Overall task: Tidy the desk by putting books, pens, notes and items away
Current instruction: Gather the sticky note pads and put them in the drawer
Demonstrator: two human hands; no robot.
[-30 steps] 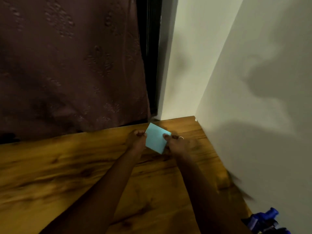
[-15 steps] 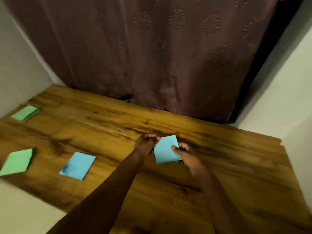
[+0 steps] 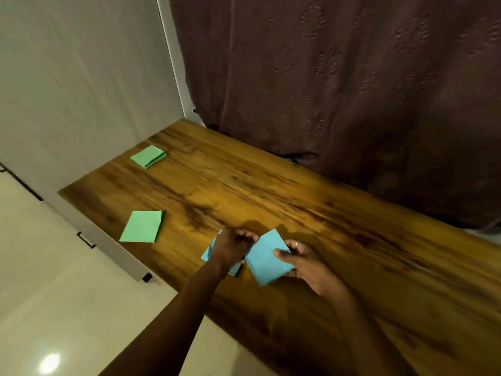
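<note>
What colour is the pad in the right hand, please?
The pad in the right hand is light blue; the head view shows it.

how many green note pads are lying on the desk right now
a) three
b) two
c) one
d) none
b, one green pad lies by the far left corner of the desk and a second green pad lies nearer the front edge; the pad held in the right hand is a blue pad.
</note>
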